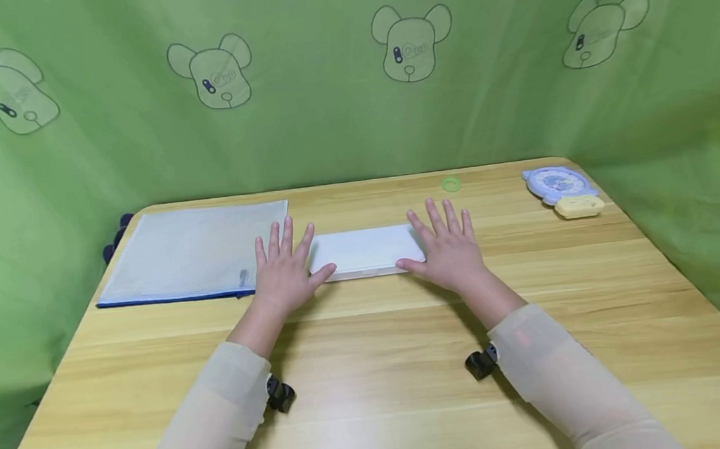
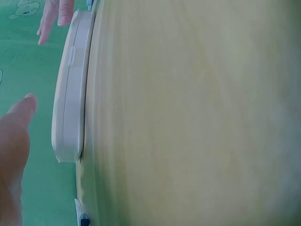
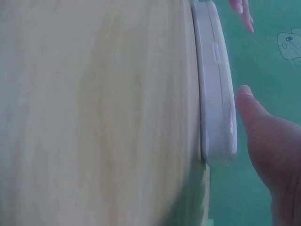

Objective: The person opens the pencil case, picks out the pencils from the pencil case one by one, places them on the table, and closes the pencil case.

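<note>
A flat, smooth white case point(image 1: 367, 248), apparently plastic, oblong with rounded corners, lies on the wood-grain surface point(image 1: 371, 364) between the left hand point(image 1: 282, 271) and right hand point(image 1: 452, 251). Its long axis runs left to right, the side with a small raised clasp point(image 2: 72, 55) facing the person. Both hands are spread, fingers extended, gripping nothing.

Blue-edged pouch point(image 1: 191, 255), left; green ring point(image 1: 444, 186), far back; blue disc point(image 1: 558, 182), perhaps a clock, beside yellow block point(image 1: 579, 206); green curtain point(image 1: 327, 132)
</note>
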